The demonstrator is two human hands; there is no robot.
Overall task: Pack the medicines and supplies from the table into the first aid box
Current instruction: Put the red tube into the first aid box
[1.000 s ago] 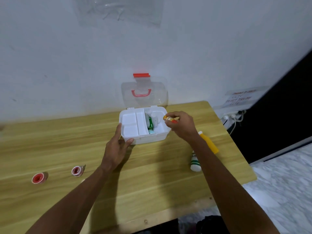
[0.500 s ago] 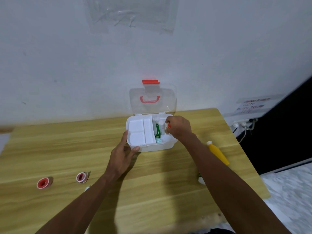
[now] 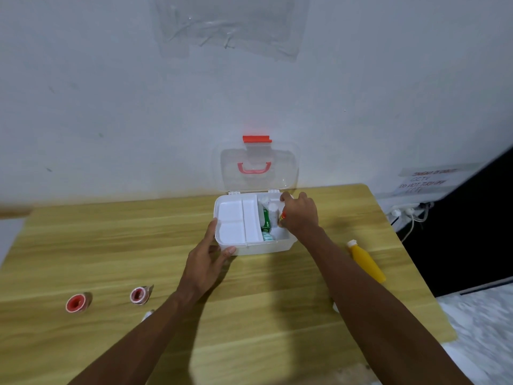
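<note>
A white first aid box stands open at the back of the wooden table, its clear lid leaning on the wall. My left hand grips the box's front left corner. My right hand reaches into the right compartment, closed on a small orange-red item that is mostly hidden by the fingers. A green packet and white rolls lie in that compartment. A white inner tray fills the left side.
A yellow bottle lies on the table to the right of my arm. Two red-cored tape rolls rest at the front left. A small white item peeks out beside my left forearm. Cables and a socket hang off the right edge.
My right hand has carried the orange-red item from above the box's right edge down into the right compartment. My left hand has stayed on the box corner.
</note>
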